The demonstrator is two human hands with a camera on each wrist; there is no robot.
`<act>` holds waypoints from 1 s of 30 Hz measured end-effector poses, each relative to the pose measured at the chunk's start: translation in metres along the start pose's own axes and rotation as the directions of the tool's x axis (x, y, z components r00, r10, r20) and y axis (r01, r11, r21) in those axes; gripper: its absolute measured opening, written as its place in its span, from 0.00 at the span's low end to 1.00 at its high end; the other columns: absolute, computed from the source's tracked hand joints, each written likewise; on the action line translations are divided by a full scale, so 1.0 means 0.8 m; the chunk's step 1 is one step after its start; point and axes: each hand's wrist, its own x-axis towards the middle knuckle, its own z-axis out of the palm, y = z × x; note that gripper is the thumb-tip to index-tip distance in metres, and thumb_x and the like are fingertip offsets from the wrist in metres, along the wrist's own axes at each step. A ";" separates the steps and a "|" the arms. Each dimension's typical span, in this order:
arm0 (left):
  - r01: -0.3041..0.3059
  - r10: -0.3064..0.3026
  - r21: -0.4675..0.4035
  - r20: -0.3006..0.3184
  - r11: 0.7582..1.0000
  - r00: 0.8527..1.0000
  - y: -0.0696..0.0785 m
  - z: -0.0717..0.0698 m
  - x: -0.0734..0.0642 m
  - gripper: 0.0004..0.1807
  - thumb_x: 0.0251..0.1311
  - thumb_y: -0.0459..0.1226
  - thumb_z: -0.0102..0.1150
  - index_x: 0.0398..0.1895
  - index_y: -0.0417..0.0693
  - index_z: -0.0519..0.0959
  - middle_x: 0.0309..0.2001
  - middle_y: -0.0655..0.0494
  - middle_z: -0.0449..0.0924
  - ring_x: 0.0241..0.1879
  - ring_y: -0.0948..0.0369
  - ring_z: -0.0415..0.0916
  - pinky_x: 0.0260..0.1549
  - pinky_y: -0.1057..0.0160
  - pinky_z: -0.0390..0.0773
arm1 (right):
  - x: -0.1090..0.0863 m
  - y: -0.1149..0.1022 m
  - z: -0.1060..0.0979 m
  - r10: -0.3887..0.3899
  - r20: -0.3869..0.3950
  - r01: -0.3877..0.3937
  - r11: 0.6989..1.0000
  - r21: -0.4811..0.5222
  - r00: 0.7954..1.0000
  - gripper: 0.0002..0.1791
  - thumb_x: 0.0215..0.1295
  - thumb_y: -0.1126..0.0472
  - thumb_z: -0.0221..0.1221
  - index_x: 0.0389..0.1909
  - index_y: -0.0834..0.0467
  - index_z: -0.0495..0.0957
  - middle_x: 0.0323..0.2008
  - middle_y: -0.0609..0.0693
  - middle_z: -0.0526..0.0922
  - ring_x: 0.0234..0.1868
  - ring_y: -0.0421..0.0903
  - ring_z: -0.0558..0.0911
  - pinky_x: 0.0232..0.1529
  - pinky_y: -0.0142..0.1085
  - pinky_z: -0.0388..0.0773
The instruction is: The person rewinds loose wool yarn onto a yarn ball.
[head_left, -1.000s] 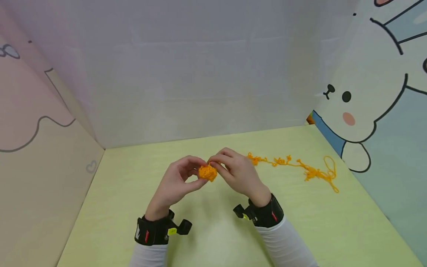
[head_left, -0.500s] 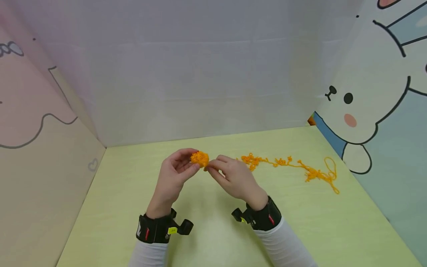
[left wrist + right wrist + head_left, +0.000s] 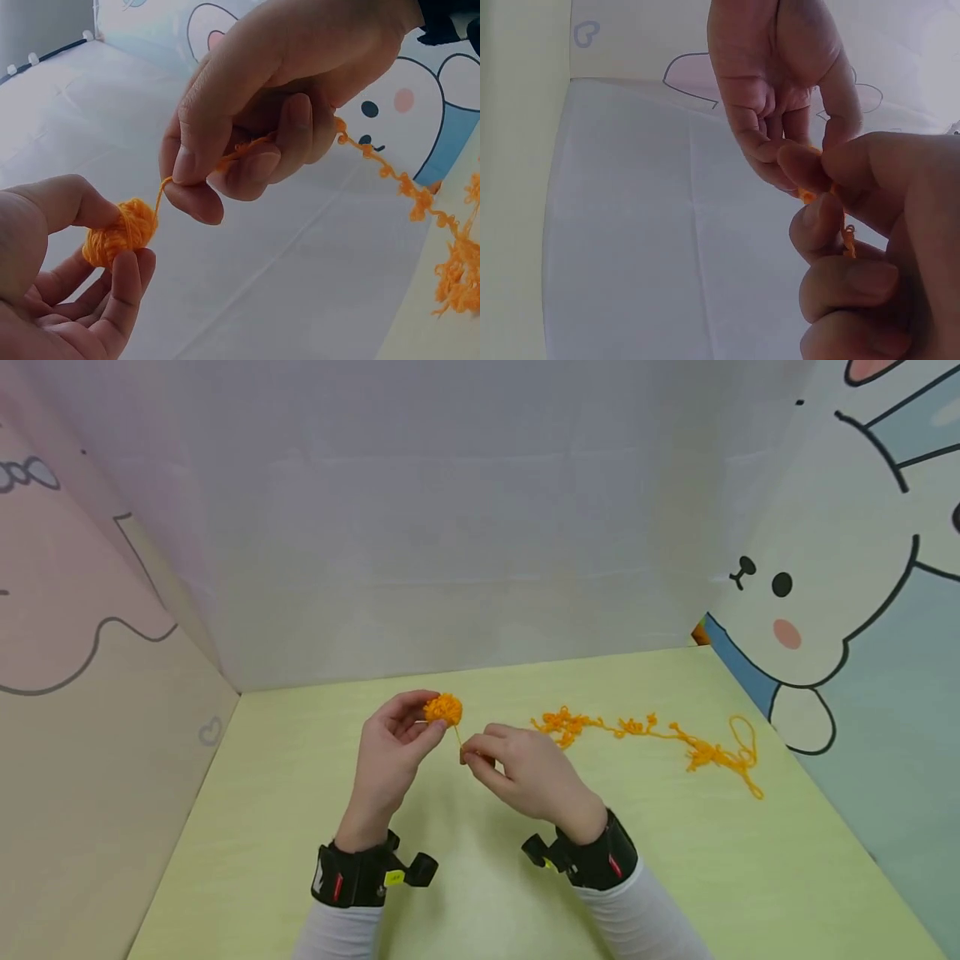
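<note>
A small ball of orange yarn (image 3: 444,708) is pinched between the thumb and fingers of my left hand (image 3: 390,752). In the left wrist view, wound strands show on the yarn ball (image 3: 124,236). A single taut strand (image 3: 458,737) runs from it to my right hand (image 3: 525,768), whose thumb and forefinger pinch it. Past those fingers the yarn passes through the right palm and trails out behind, knotted with small loops (image 3: 405,187). From the right wrist, my right hand (image 3: 870,225) covers most of the ball, with the left hand (image 3: 780,82) beyond it.
Tangled, loopy orange yarn (image 3: 705,747) stretches over the right side of the pale green table (image 3: 262,827). A white sheet wall (image 3: 450,527) stands at the back, with cartoon-printed panels at left (image 3: 75,635) and right (image 3: 840,568).
The left hand has moved up and left with the yarn ball, turning it. My right hand has drawn apart and lower, so a strand now stretches between them.
</note>
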 end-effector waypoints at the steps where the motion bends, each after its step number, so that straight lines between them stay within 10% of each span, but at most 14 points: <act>1: 0.001 -0.001 0.008 -0.003 1.000 1.000 -0.001 0.000 0.000 0.19 0.59 0.30 0.66 0.54 0.39 0.77 0.50 0.43 0.78 0.42 0.49 0.78 0.42 0.68 0.83 | -0.001 -0.001 -0.001 -0.002 0.004 0.002 1.000 -0.002 1.000 0.06 0.70 0.57 0.57 0.38 0.48 0.83 0.29 0.37 0.77 0.24 0.34 0.71 0.24 0.28 0.72; 16: -0.081 0.090 0.239 -0.028 0.968 0.996 -0.004 0.007 0.001 0.17 0.58 0.30 0.67 0.51 0.43 0.78 0.45 0.51 0.80 0.37 0.57 0.77 0.40 0.70 0.82 | -0.003 -0.010 -0.012 -0.058 0.014 0.058 0.998 -0.038 0.998 0.06 0.69 0.57 0.58 0.38 0.47 0.83 0.27 0.35 0.74 0.22 0.30 0.67 0.21 0.26 0.69; 23: -0.167 0.122 0.369 0.141 0.915 0.982 0.023 0.014 -0.005 0.17 0.53 0.23 0.66 0.47 0.39 0.80 0.43 0.49 0.82 0.36 0.58 0.77 0.36 0.61 0.83 | -0.006 -0.007 -0.028 -0.062 -0.106 0.059 0.998 -0.033 0.992 0.04 0.67 0.59 0.61 0.39 0.51 0.84 0.27 0.38 0.74 0.23 0.32 0.69 0.20 0.27 0.70; 30: -0.170 0.070 0.330 0.294 0.929 0.953 0.025 0.014 -0.007 0.17 0.52 0.24 0.67 0.45 0.43 0.80 0.40 0.54 0.82 0.35 0.59 0.77 0.36 0.59 0.84 | -0.008 0.000 -0.039 -0.048 -0.209 0.036 0.998 -0.061 0.977 0.05 0.64 0.60 0.63 0.40 0.52 0.84 0.28 0.41 0.76 0.23 0.34 0.70 0.19 0.29 0.73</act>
